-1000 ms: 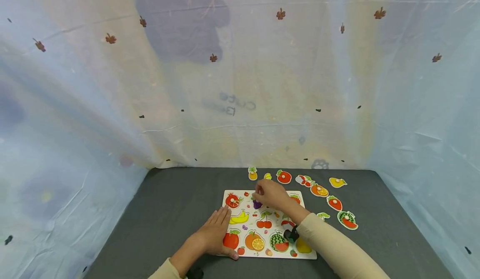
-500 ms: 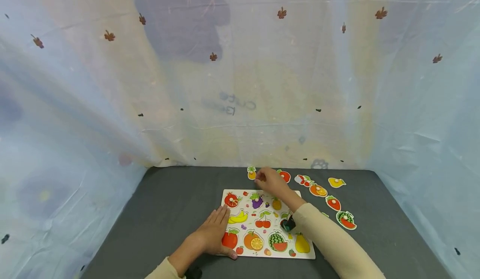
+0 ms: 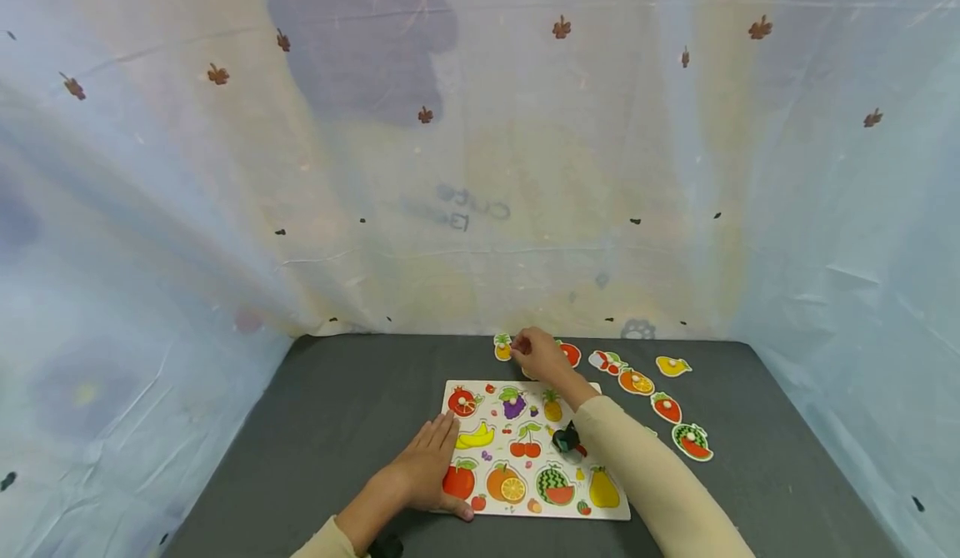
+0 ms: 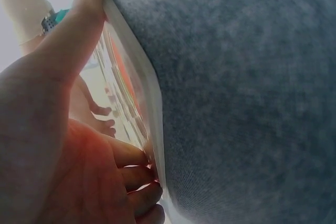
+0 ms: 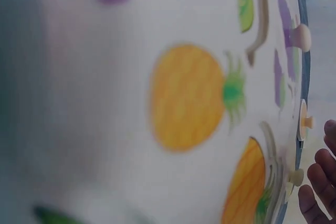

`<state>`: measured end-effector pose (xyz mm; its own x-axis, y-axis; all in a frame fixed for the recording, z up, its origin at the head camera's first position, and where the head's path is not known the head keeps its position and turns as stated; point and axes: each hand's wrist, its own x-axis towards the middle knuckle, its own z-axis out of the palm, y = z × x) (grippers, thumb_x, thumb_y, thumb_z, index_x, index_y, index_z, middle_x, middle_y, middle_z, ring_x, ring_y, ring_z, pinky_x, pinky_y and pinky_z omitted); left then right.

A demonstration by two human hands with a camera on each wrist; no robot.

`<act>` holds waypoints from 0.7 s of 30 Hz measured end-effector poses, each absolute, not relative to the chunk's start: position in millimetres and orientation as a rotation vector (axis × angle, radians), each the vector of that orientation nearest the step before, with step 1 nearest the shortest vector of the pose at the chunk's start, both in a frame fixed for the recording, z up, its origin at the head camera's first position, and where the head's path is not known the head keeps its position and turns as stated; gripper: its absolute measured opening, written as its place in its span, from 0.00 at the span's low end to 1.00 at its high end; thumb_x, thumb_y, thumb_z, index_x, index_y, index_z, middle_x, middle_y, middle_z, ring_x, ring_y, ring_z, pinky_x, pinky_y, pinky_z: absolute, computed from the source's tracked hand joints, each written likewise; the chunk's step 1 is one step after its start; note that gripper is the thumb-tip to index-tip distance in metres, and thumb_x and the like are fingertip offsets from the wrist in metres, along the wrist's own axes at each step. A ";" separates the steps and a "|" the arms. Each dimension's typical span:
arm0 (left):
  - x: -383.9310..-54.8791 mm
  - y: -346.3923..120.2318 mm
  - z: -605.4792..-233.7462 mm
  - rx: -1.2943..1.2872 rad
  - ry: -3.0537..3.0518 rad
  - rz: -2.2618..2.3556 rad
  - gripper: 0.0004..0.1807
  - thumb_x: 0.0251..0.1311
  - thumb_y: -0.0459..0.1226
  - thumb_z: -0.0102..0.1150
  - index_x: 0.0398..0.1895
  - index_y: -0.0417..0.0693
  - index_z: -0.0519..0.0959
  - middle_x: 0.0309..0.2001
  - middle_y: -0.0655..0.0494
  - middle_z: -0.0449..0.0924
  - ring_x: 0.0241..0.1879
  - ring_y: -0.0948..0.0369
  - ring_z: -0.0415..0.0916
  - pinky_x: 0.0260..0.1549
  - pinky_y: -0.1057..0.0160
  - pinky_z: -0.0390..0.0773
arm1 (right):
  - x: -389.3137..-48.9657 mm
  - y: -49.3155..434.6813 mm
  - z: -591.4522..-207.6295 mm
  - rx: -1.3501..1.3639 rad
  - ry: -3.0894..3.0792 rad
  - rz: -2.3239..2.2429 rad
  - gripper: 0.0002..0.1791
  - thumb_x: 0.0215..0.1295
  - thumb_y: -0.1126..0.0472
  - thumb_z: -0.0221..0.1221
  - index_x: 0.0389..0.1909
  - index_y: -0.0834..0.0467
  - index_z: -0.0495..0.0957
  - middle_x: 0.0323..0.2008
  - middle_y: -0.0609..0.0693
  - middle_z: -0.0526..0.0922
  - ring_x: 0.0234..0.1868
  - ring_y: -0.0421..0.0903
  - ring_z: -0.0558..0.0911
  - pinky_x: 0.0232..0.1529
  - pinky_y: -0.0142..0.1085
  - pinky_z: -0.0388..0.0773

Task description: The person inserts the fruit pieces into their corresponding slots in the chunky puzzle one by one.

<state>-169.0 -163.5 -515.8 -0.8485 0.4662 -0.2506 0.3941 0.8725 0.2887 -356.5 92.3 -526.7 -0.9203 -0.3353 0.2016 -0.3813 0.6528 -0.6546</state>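
Observation:
A white fruit puzzle board point(image 3: 474, 384) lies on the dark grey table. My left hand point(image 3: 431, 470) rests flat along its left side, fingers straight; in the left wrist view, thumb and fingertips point(image 4: 144, 200) lie at the board's edge. My right hand point(image 3: 542, 355) is beyond the far edge, fingers bent, close beside a pineapple piece point(image 3: 502, 348). A yellow piece point(image 3: 528, 372) peeks out below this hand. The right wrist view shows its fingers point(image 5: 320, 174) spread near small pegs, with no piece between them. The grape piece point(image 3: 513, 404) sits in the board, its peg point(image 5: 300, 38) standing up.
Loose fruit pieces lie in an arc behind and right of the board: a red one point(image 3: 570, 354), an orange point(image 3: 636, 381), a pear point(image 3: 672, 366), a strawberry point(image 3: 667, 408) and a watermelon point(image 3: 692, 442). A patterned curtain point(image 3: 480, 166) hangs behind the table.
My right hand has left the grape spot on the board and moved away over its far edge, close to the pineapple piece. The left hand has stayed at the board's left side.

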 end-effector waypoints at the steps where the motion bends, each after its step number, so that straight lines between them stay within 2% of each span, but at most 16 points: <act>1: -169.1 -163.8 -516.0 0.641 2.728 0.326 0.76 0.47 0.70 0.78 0.85 0.32 0.51 0.86 0.37 0.47 0.85 0.42 0.43 0.83 0.40 0.47 | -359.1 91.2 -529.1 0.605 -2.800 1.121 0.03 0.75 0.63 0.67 0.41 0.57 0.83 0.37 0.50 0.79 0.36 0.45 0.77 0.43 0.42 0.82; 7: -169.7 -167.2 -516.9 0.643 2.711 0.346 0.77 0.47 0.72 0.76 0.85 0.32 0.50 0.86 0.36 0.46 0.85 0.41 0.41 0.83 0.39 0.46 | -372.6 83.1 -537.6 0.575 -2.804 1.071 0.04 0.75 0.59 0.68 0.41 0.55 0.83 0.36 0.48 0.80 0.35 0.44 0.77 0.41 0.39 0.81; 13: -170.3 -166.9 -516.2 0.651 2.720 0.344 0.76 0.47 0.71 0.77 0.85 0.31 0.50 0.86 0.36 0.47 0.85 0.40 0.42 0.83 0.39 0.47 | -373.2 76.0 -532.2 0.611 -2.818 1.056 0.06 0.76 0.58 0.67 0.44 0.57 0.83 0.38 0.50 0.80 0.37 0.46 0.77 0.44 0.42 0.82; 21: -168.2 -162.5 -513.2 0.651 2.733 0.319 0.75 0.48 0.70 0.78 0.85 0.32 0.51 0.86 0.37 0.47 0.85 0.41 0.44 0.83 0.40 0.48 | -369.9 72.7 -528.3 0.607 -2.821 1.062 0.06 0.77 0.62 0.66 0.47 0.61 0.84 0.39 0.52 0.80 0.37 0.46 0.77 0.44 0.44 0.82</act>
<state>-168.2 -162.5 -513.2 -0.8476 0.4691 -0.2482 0.3993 0.8718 0.2838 -369.9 72.7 -528.3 -0.9200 -0.3388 0.1971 -0.3846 0.6839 -0.6199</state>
